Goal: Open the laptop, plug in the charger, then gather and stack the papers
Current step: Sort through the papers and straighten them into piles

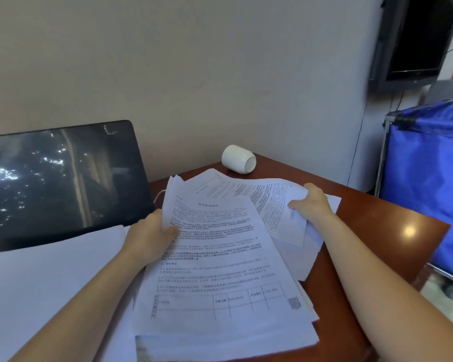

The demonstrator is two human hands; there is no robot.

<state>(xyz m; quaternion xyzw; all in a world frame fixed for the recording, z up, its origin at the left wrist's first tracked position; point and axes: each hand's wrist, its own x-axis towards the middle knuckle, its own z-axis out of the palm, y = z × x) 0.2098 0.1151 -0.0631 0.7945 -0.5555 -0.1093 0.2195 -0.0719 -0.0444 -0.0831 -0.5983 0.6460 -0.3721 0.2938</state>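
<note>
The laptop (60,178) stands open at the left, its dark screen facing me. A loose pile of printed papers (215,270) covers the middle of the brown desk (392,231). My left hand (152,236) grips the left edge of the top sheets, thumb on the printed page. My right hand (311,202) pinches a printed sheet (275,205) at the pile's far right. More white sheets (45,278) lie over the laptop's base, hiding the keyboard. A thin white cable (159,195) shows between the laptop and the papers; its plug is hidden.
A white cup (239,159) lies on its side at the desk's far corner by the wall. A blue fabric cart (429,178) with a metal frame stands right of the desk. A dark monitor (413,40) hangs at the upper right.
</note>
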